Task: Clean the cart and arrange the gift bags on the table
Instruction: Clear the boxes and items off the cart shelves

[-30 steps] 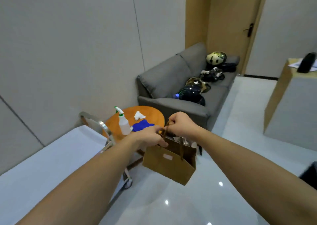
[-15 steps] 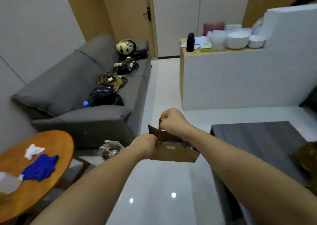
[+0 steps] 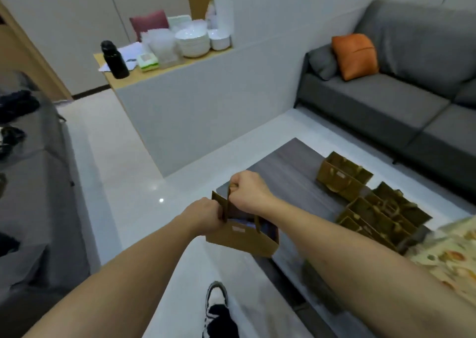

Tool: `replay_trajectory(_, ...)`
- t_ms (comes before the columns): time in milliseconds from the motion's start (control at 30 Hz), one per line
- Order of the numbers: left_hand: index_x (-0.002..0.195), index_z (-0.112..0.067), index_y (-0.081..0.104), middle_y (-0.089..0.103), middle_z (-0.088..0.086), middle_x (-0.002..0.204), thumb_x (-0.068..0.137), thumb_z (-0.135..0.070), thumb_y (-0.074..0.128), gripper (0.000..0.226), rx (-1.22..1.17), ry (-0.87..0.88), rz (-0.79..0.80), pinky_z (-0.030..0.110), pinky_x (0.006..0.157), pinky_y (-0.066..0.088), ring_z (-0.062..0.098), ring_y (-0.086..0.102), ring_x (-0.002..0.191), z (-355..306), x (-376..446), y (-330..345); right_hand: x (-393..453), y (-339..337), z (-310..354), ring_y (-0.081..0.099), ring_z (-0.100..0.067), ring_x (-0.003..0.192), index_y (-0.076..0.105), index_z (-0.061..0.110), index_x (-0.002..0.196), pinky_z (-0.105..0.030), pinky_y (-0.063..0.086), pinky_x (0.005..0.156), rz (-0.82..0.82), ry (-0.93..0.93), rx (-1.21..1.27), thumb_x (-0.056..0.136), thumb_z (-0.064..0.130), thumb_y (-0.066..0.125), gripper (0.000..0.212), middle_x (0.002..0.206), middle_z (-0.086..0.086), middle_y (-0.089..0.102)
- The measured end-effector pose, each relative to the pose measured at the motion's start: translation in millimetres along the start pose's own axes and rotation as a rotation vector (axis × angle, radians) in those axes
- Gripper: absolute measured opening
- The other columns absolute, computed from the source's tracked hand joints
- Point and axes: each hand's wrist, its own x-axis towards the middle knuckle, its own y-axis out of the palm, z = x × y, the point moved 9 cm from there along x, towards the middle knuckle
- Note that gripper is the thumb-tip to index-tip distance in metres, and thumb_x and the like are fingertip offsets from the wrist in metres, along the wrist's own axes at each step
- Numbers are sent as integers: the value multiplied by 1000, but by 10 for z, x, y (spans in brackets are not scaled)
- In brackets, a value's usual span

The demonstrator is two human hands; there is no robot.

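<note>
Since the earlier frame the dark wooden counter (image 3: 291, 180) and its standing brown paper gift bags (image 3: 365, 201) had swung into view, and with the right hand (image 3: 247, 190) gripping the handle and the left hand (image 3: 203, 216) pinching the rim of the small brown paper gift bag (image 3: 242, 239), it was best lowered upright beside them.

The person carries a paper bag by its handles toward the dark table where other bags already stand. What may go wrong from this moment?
1. The paper bag hangs at the near corner of the table; set down there, it might tip off the edge.
2. Both hands, left and right, hold only the thin handles, so the bag may swing and spill what is inside.
3. The standing bags are packed closely; pushing the new one in could knock them over.
</note>
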Motion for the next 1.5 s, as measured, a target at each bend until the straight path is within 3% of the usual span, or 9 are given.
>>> replay_trajectory(300, 117, -13, 66, 66, 11, 119, 97, -26, 52, 27, 133, 321, 221, 33, 82, 47, 27, 62, 106, -452, 1257, -181, 667, -307, -1028, 49, -26, 68, 43, 16, 59, -30, 31, 49, 45, 384, -117, 84, 2, 56, 31, 66, -7, 48)
replay_trajectory(400, 125, -18, 62, 66, 12, 122, 100, -28, 51, 29, 159, 425, 198, 35, 84, 46, 30, 62, 110, -712, 1475, -315, 702, -514, -1263, 57, -29, 81, 53, 20, 68, -36, 46, 73, -11, 490, -173, 84, 7, 59, 22, 79, -7, 60)
replay_trajectory(467, 129, -20, 60, 66, 11, 124, 100, -28, 50, 32, 178, 485, 154, 37, 88, 48, 30, 62, 111, -881, 1645, -380, 744, -661, -1444, 57, -28, 87, 57, 21, 76, -44, 42, 97, -40, 543, -228, 85, 8, 58, 16, 84, -4, 63)
replay_trajectory(533, 127, -20, 62, 67, 9, 122, 99, -28, 50, 31, 173, 519, 111, 37, 88, 51, 29, 62, 109, -1037, 1840, -428, 826, -791, -1634, 58, -27, 92, 56, 26, 74, -47, 38, 103, -66, 582, -258, 86, 10, 60, 20, 86, -2, 64)
replay_trajectory(667, 121, -18, 67, 66, 8, 120, 98, -28, 53, 29, 155, 594, 75, 35, 87, 51, 28, 62, 107, -1378, 2160, -553, 1024, -966, -2038, 60, -24, 91, 67, 23, 83, -45, 39, 99, -90, 626, -289, 86, 16, 67, 8, 85, 0, 67)
replay_trajectory(933, 140, -20, 54, 53, 5, 143, 101, -38, 55, 43, 278, 573, 178, 37, 109, 44, 25, 52, 129, -1847, 2948, -521, 1223, -1218, -3103, 55, -23, 87, 62, 19, 90, -45, 40, 97, -62, 711, -203, 90, 17, 66, 4, 84, 1, 58)
replay_trajectory(1033, 141, -20, 53, 52, 5, 144, 101, -38, 54, 44, 298, 567, 208, 37, 108, 44, 24, 52, 128, -1995, 3181, -465, 1318, -1240, -3442, 57, -23, 89, 64, 20, 91, -45, 42, 95, -48, 721, -173, 92, 31, 67, 12, 85, 1, 59)
replay_trajectory(1300, 140, -20, 53, 51, 6, 144, 102, -37, 53, 42, 365, 578, 318, 38, 108, 44, 25, 51, 128, -2324, 3500, -212, 1417, -1307, -4101, 55, -23, 87, 62, 23, 89, -48, 36, 95, -8, 829, -165, 92, 29, 65, 8, 79, 2, 53)
replay_trajectory(1500, 139, -20, 54, 52, 4, 141, 102, -35, 54, 40, 413, 704, 359, 37, 106, 45, 22, 52, 126, -2715, 3477, -205, 1308, -1317, -4181, 51, -28, 112, 58, 21, 119, -48, 39, 101, -110, 822, -140, 90, 27, 66, 30, 112, -5, 57)
